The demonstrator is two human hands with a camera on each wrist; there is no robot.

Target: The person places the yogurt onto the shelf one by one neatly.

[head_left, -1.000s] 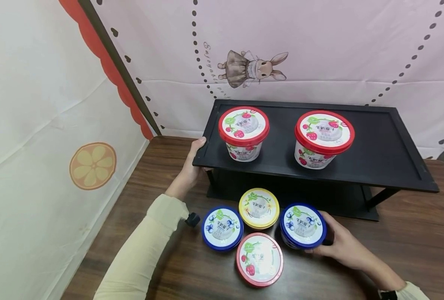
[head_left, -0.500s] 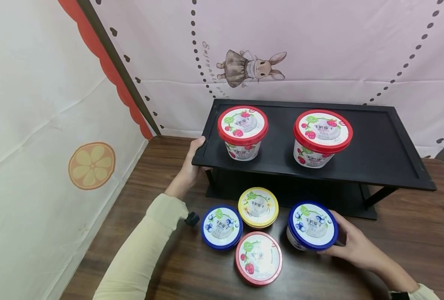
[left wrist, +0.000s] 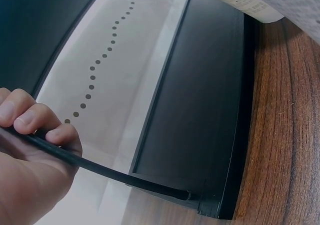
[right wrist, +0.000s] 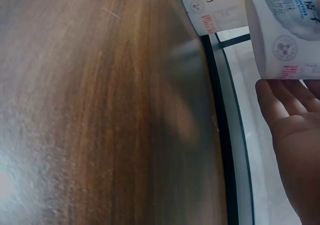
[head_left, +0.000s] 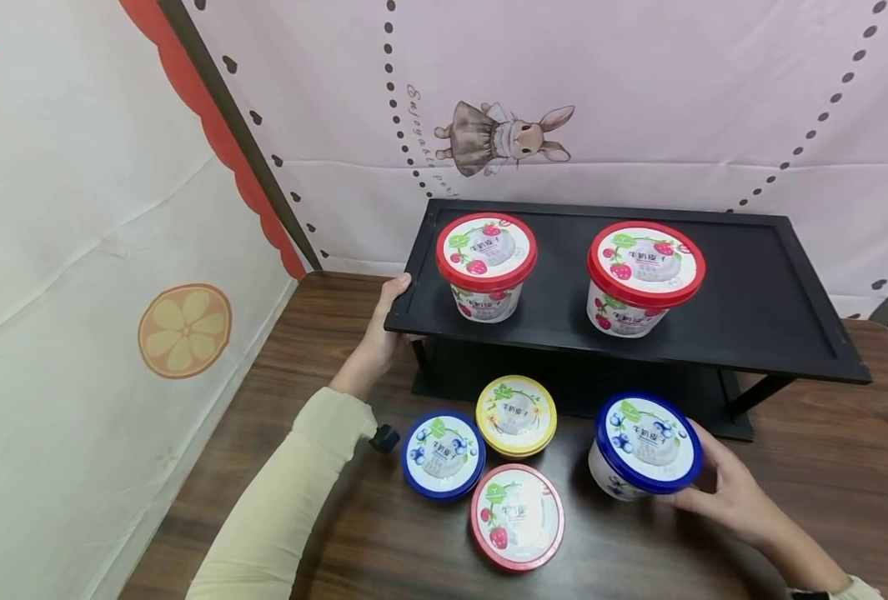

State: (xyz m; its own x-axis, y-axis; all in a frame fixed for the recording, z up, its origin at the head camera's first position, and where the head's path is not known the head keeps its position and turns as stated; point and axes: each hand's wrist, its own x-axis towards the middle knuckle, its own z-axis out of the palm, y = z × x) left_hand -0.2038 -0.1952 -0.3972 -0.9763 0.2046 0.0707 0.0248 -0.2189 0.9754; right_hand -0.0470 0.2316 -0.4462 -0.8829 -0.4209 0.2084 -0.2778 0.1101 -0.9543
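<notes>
My right hand (head_left: 732,492) grips a blue-lidded ice cream tub (head_left: 648,443) with blueberries on its lid, in front of the two-tier black rack (head_left: 759,283). In the right wrist view, the fingers lie along the wall of this tub (right wrist: 282,40), which is raised off the wood. At the rack's left end, my left hand (head_left: 378,337) holds on; the left wrist view has its fingers curled round a thin black bar (left wrist: 107,172). Two red-lidded strawberry tubs stand on the top shelf, one at left (head_left: 486,254), one near the middle (head_left: 644,267).
On the wooden table before the rack stand a yellow-lidded tub (head_left: 516,415), another blue-lidded tub (head_left: 444,455) and a red-lidded tub (head_left: 517,517). Under the top shelf lies the rack's lower shelf (head_left: 454,371). A patterned cloth (head_left: 676,100) hangs behind.
My right hand has carried the blueberry tub to the right and upward, away from the yellow and red tubs. The left hand stays on the rack.
</notes>
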